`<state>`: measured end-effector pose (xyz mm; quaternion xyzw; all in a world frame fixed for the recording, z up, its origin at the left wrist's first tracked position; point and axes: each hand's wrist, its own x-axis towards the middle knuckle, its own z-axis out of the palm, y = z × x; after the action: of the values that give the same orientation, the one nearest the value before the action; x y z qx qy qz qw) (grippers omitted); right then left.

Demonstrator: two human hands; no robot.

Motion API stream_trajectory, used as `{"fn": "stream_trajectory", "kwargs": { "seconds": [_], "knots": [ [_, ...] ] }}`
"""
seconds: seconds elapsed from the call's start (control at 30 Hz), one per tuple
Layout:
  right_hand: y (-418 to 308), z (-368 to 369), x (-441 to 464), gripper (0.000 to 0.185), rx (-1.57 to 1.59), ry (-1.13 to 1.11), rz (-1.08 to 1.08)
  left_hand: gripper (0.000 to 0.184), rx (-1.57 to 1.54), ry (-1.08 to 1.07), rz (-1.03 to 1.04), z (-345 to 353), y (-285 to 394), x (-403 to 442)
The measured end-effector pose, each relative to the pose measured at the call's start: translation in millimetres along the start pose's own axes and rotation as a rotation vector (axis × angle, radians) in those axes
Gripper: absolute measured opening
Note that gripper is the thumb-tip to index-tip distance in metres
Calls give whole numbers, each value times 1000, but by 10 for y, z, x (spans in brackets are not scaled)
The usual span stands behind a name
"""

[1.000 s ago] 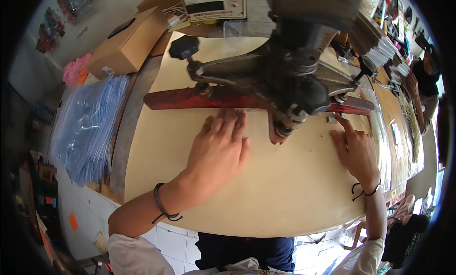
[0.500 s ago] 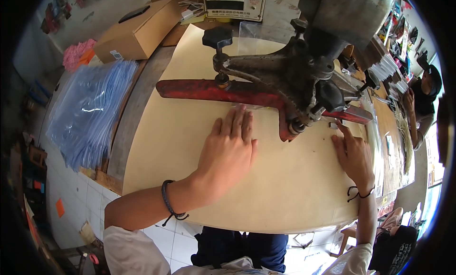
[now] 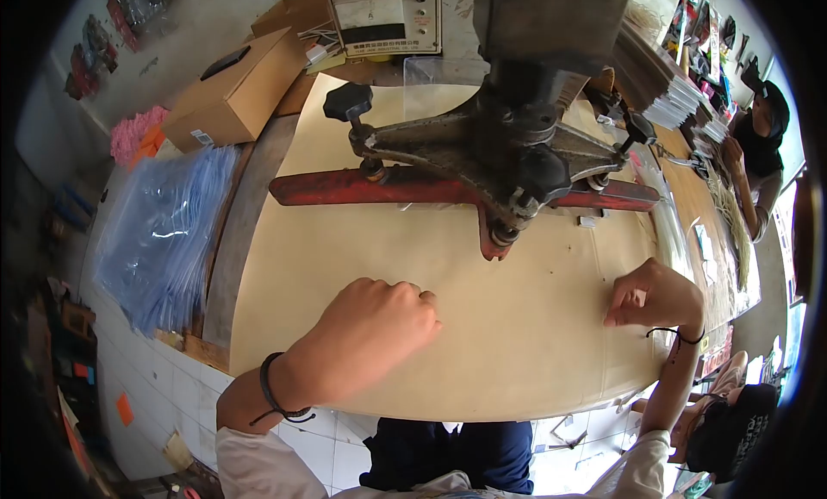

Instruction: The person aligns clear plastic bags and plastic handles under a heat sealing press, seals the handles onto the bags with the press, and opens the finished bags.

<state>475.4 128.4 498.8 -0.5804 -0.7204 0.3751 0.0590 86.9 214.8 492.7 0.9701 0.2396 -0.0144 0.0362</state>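
Note:
My left hand [image 3: 375, 333] is curled into a fist, knuckles up, over the tan sheet [image 3: 482, 361] on the worktable. My right hand [image 3: 658, 294] has its fingers folded in near the sheet's right edge, and nothing shows in it. Ahead of both hands stands a press head [image 3: 517, 146] with black knobs and a red bar [image 3: 345, 189] across its bottom. Part of a clear plastic sheet [image 3: 431, 77] shows behind and under the bar. A small metallic block [image 3: 587, 222] lies just in front of the bar's right part.
Stacked clear bluish plastic sleeves [image 3: 168, 240] lie at the left, near a cardboard box [image 3: 233, 90] with a dark flat object on top. A control box [image 3: 388, 21] stands behind. Clear strips [image 3: 672, 232] run along the right edge. Another person [image 3: 758, 146] sits far right; a capped head [image 3: 732, 430] shows lower right.
Both hands have drawn back from the red bar toward me. Their fingers, flat or outstretched before, are now curled in. The view has shifted, putting the press further left.

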Motion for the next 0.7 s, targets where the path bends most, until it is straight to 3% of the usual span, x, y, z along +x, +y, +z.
{"fn": "stream_trajectory", "kwargs": {
  "seconds": [0.07,0.27,0.47,0.6,0.7],
  "knots": [
    [-99,-20,3,22,37,-127,125,27,-68,-112,-49,-32,-15,43],
    [-171,-7,23,14,62,-238,151,41,-266,-120,329,229,128,205],
    [-200,-5,31,11,20,-230,131,42,-343,145,490,440,233,288],
    [-213,-3,36,23,14,-243,185,38,-401,248,539,576,285,314],
    [-250,-18,40,19,17,-244,221,37,-389,272,563,591,299,316]
  ]
}}
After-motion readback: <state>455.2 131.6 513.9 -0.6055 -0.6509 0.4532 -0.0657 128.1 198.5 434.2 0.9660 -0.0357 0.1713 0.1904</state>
